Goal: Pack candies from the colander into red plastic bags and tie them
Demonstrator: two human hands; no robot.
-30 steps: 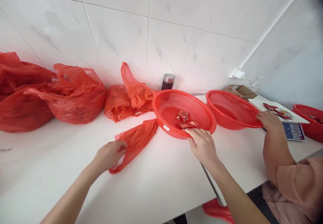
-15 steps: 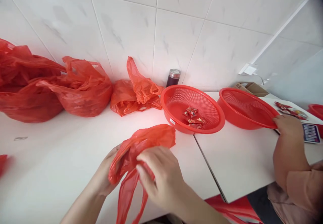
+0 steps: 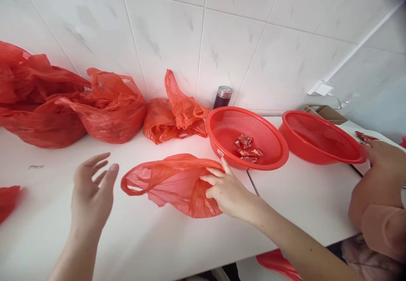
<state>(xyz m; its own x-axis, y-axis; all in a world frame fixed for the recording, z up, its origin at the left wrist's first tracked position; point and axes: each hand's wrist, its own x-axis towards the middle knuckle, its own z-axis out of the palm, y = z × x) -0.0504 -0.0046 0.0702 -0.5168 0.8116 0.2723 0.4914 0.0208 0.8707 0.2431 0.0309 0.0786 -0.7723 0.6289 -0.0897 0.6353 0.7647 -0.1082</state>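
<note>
At the far left, around nine o'clock, a scrap of red plastic (image 3: 8, 200) lay on the white table (image 3: 152, 251), and at ten o'clock a bulging red carrier bag (image 3: 38, 120) slumped beside a second stuffed bag (image 3: 114, 120). The person's left hand (image 3: 90, 192), at eight o'clock, was open and raised, its fingers spread and touching nothing. At the middle of the table, a loose red carrier bag (image 3: 168, 188) lay flattened, one handle loop out to the left. The person's right hand (image 3: 228, 192) rested on that bag's right end, fingers slightly parted and pressing down, with no clear pinch. A crumpled red bag (image 3: 173, 120) sat against the wall at eleven o'clock, and a dark flask (image 3: 222, 97) with a steel cap stood at twelve. At one o'clock, just beyond the right hand, a red mesh basket (image 3: 253, 167) held wrapped red sweets (image 3: 248, 148). A second red basket (image 3: 320, 139) sat at two o'clock, a co-worker's curled hand (image 3: 385, 156) just beside its rim at three.
</note>
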